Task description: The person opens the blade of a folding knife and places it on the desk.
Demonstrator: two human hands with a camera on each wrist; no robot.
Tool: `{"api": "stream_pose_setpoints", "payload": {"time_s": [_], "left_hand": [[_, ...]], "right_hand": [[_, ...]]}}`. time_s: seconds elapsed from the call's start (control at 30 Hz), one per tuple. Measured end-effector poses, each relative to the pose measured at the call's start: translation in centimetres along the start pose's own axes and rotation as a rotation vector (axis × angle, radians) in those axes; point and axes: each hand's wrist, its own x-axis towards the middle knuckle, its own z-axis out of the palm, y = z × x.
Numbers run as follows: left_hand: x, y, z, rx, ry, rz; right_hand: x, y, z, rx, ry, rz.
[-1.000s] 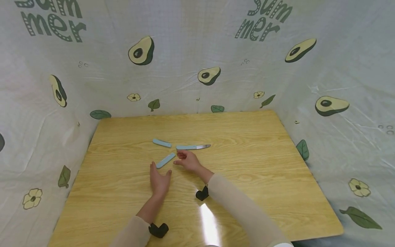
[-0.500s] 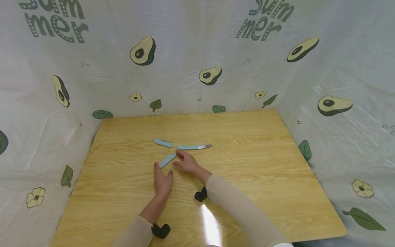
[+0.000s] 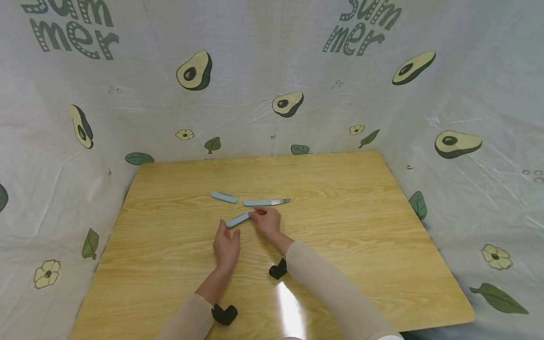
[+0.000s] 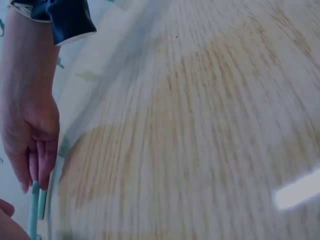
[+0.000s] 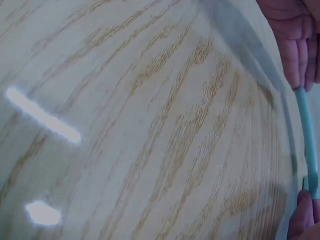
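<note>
Three light-blue knives lie near the table's middle. My right hand (image 3: 267,223) pinches the right end of the nearest folding knife (image 3: 239,219), whose blade does not show. At its left end, the extended fingertips of my left hand (image 3: 226,246) touch it, with the thumb apart. Just beyond lies an unfolded knife (image 3: 257,203), its metal blade pointing right. Another folded knife (image 3: 223,197) lies to the upper left. The right wrist view shows the knife (image 5: 306,135) running between both hands; in the left wrist view it is partly cut off at the edge.
The wooden table (image 3: 340,226) reaches back to a white curtain (image 3: 242,127) printed with avocados and leaves, which also hangs at both sides. Black wrist bands (image 3: 224,315) sit at the cuffs. A bright reflection crosses the table's front.
My right hand has moved to the right end of the nearest knife and now pinches it. That knife has shifted right and turned flatter, and my left hand has followed.
</note>
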Motion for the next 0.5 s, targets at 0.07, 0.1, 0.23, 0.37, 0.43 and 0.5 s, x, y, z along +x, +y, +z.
{"api": "stream_pose_setpoints", "payload": {"time_s": [0.07,0.1,0.23,0.37,0.43,0.5], "left_hand": [[0.1,0.2,0.2,-0.057,0.010,0.020],[0.2,0.2,0.3,-0.078,0.021,0.031],[1.0,0.5,0.7,-0.176,0.077,0.063],[2.1,0.8,1.0,-0.236,0.129,0.029],[2.6,1.1,1.1,-0.252,0.149,0.004],[3.0,1.3,1.2,-0.274,0.165,-0.013]], "right_hand": [[0.1,0.0,-0.1,0.013,0.057,0.010],[0.1,0.0,-0.1,0.022,0.079,0.013],[0.4,-0.2,-0.3,0.079,0.129,0.033],[0.6,-0.3,-0.5,0.154,0.146,0.074],[0.7,-0.4,-0.6,0.201,0.147,0.092],[0.8,-0.4,-0.8,0.253,0.141,0.100]]}}
